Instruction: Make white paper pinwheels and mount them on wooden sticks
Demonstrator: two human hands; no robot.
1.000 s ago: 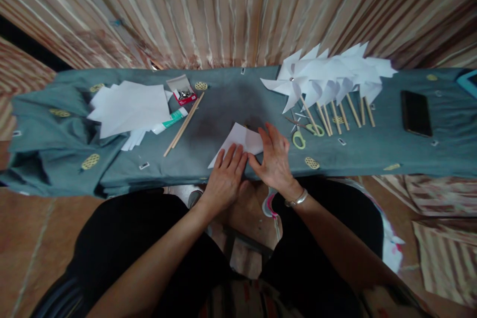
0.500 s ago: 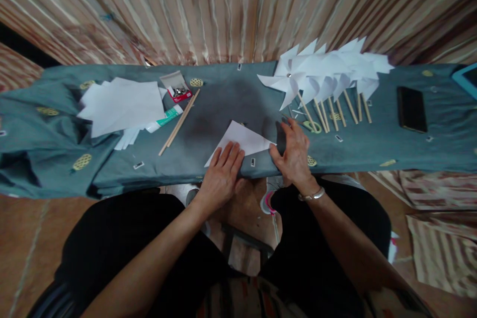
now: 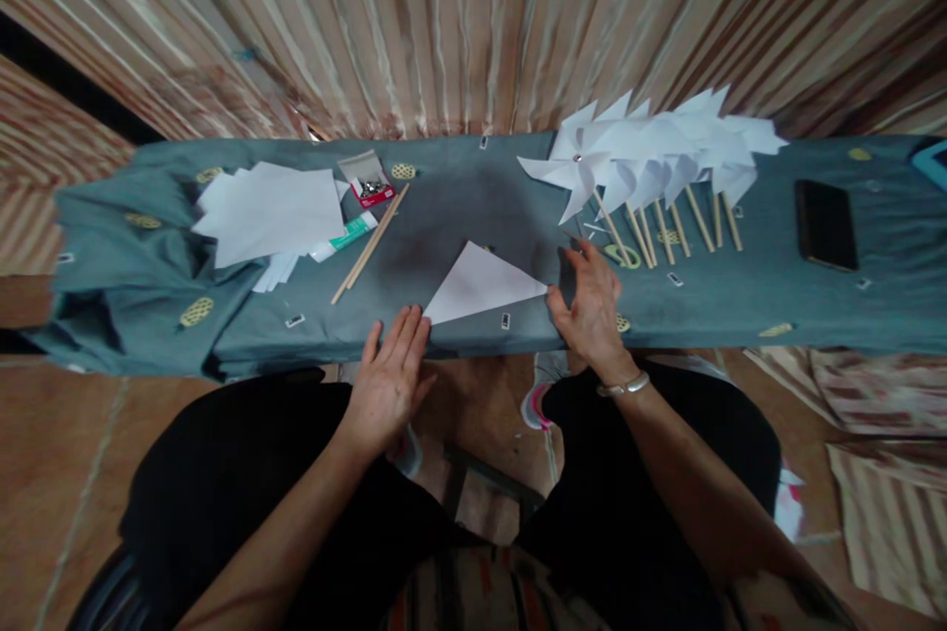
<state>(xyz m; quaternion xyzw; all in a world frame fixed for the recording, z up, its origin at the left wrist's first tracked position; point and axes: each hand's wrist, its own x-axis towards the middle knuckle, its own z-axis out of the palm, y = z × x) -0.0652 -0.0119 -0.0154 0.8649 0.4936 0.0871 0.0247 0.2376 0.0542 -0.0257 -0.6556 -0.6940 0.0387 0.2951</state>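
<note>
A white sheet of paper folded into a triangle (image 3: pixel 484 284) lies flat on the table in front of me. My left hand (image 3: pixel 386 380) rests palm down at its left corner, fingers stretched out flat. At the right corner my right hand (image 3: pixel 588 311) touches the paper with the thumb, its fingers spread and slightly bent. Just beyond the right hand are green-handled scissors (image 3: pixel 621 256), partly hidden. Several white paper pinwheels (image 3: pixel 577 158) on wooden sticks lie in an overlapping row at the back right.
On the left are a stack of white paper (image 3: pixel 277 212), a glue tube (image 3: pixel 347 235), wooden sticks (image 3: pixel 374 245) and a small red box (image 3: pixel 374 192) of metal pins. A dark phone (image 3: pixel 827 225) lies to the right. The green tablecloth (image 3: pixel 459 197) ends at a curtain (image 3: pixel 429 30).
My left hand has slid left along the paper's lower edge, from its middle to the left corner. The right hand stays at the right corner. The camera view has shifted slightly.
</note>
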